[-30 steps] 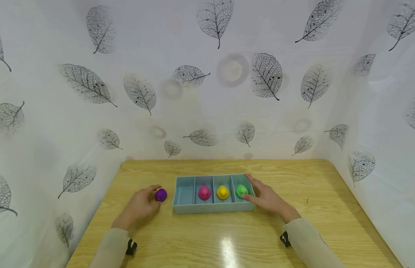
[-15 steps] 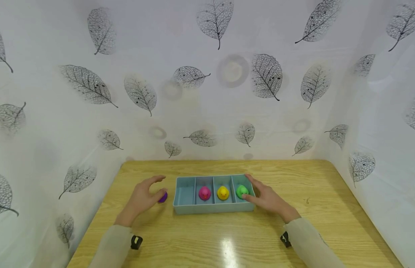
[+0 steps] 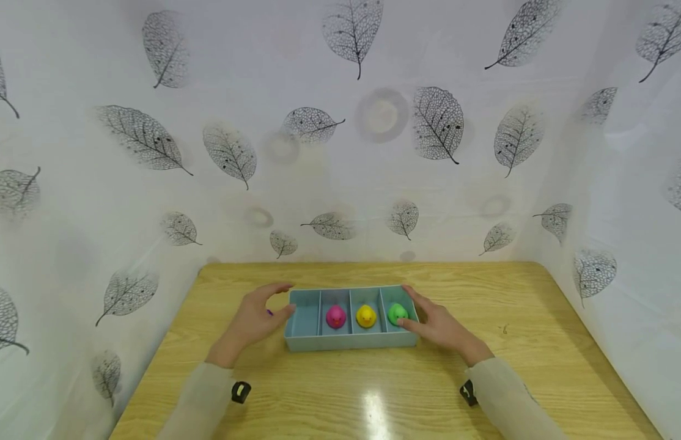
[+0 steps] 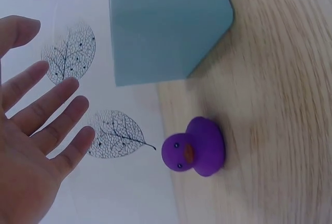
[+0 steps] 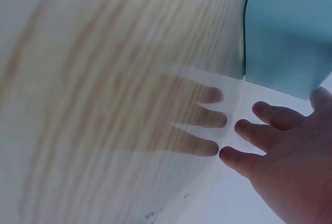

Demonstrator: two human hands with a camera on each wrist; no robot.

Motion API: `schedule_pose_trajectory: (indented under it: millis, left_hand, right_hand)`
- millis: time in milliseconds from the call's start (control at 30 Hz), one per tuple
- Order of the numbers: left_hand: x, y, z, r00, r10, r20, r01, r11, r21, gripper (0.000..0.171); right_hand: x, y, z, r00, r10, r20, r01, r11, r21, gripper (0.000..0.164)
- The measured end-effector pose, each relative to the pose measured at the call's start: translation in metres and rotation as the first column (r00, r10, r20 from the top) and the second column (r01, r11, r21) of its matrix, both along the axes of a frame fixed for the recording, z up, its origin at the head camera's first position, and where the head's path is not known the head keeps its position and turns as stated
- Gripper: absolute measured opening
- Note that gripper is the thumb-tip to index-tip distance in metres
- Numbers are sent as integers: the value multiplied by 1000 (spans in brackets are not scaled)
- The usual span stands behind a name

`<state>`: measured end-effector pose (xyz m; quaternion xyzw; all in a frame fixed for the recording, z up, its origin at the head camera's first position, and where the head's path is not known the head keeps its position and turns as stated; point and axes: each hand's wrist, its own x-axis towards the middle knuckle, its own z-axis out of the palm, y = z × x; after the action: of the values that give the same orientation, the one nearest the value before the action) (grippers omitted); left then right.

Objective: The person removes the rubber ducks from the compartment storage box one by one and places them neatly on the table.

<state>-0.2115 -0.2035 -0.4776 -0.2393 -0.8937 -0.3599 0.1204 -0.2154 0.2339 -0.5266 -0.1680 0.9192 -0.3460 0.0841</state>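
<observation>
A light-blue divided tray lies on the table with a pink toy duck, a yellow duck and a green duck in separate compartments; its leftmost compartment holds nothing. At the tray's left end my left hand has thumb and fingers spread, fingertips close to the rim. Mostly hidden behind that hand in the head view, a purple duck stands on the table beside the tray's end. My right hand spans the tray's right end, index fingertip at the back corner, thumb overlapping the green duck.
The wood-grain table reaches back to a white leaf-patterned curtain, which also closes off both sides. Black straps, one on the left wrist and one on the right, sit at the sleeve ends.
My left hand has let go of the purple duck and moved right, thumb and fingers spread, to the tray's left end. My right hand, the tray and its ducks have stayed in place.
</observation>
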Motion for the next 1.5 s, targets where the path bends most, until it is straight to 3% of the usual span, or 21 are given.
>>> schedule_pose_trajectory:
  millis: [167, 533, 733, 1100, 1500]
  left_hand:
    - [-3, 10, 0, 999, -36, -29, 36, 999, -20, 46]
    - [-7, 37, -4, 995, -87, 39, 91, 990, -104, 51]
    - [-4, 49, 1, 989, -123, 77, 130, 987, -92, 52]
    - [-8, 55, -5, 984, -123, 132, 141, 981, -134, 54]
    - [-13, 60, -11, 979, -147, 143, 167, 976, -140, 53]
  right_hand:
    - [1, 0, -1, 1000, 1, -11, -1, 1000, 5, 91]
    - [1, 0, 0, 1000, 3, -10, -3, 1000, 12, 91]
    - [0, 0, -2, 1000, 3, -5, -3, 1000, 9, 91]
    - [-1, 0, -3, 1000, -9, 9, 9, 1000, 14, 91]
    - [0, 1, -3, 1000, 0, 10, 0, 1000, 9, 91]
